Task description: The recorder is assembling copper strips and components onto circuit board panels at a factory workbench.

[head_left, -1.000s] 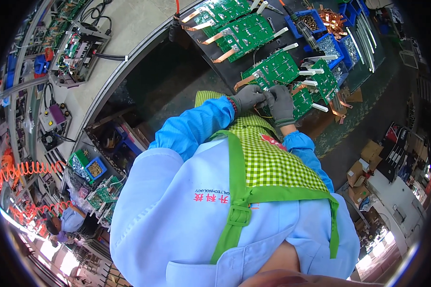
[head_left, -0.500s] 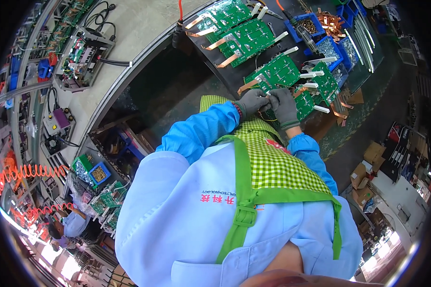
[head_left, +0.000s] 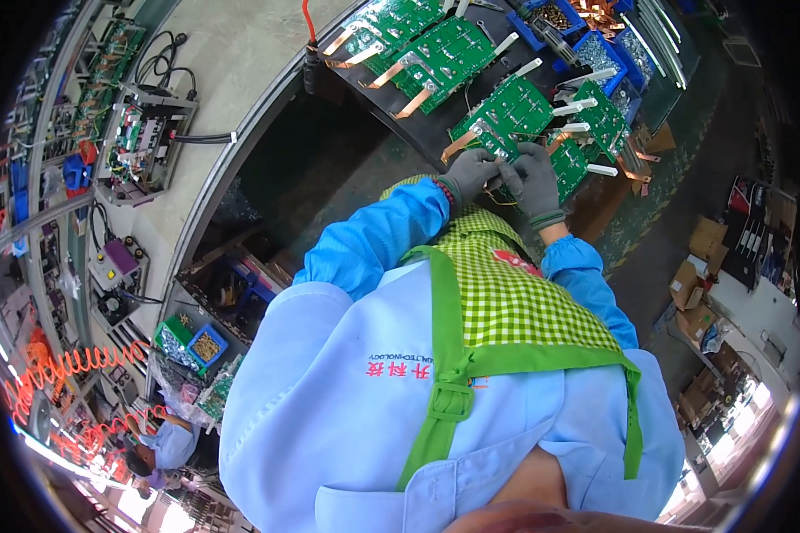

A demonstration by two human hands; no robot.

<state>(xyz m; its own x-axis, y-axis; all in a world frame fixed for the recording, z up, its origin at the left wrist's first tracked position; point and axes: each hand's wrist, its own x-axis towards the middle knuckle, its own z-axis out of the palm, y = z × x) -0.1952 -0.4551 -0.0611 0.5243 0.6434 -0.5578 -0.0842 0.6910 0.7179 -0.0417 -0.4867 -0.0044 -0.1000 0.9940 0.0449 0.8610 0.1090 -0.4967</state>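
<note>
My gloved left hand (head_left: 471,174) and gloved right hand (head_left: 537,185) meet at the near edge of a green circuit board (head_left: 512,108). Both sets of fingers are closed in a pinch, almost touching each other. Whatever lies between the fingertips is too small to make out. A thin yellow wire shows close by, partly hidden by the gloves. The board carries a copper strip (head_left: 459,145) at its left corner and white posts at its right side. Right of my right hand lies another green board (head_left: 567,165) with a white post.
More green boards (head_left: 444,60) with copper strips lie farther left on the dark bench. Blue bins (head_left: 598,60) of small metal parts, copper pieces (head_left: 596,16) and a power screwdriver (head_left: 556,40) are at the back right. A second screwdriver (head_left: 311,71) hangs by a red cord.
The view has shifted, so the bench sits higher and farther left. My right hand has opened out slightly, its fingers reaching up over the board's edge; my left hand stays pinched beside it.
</note>
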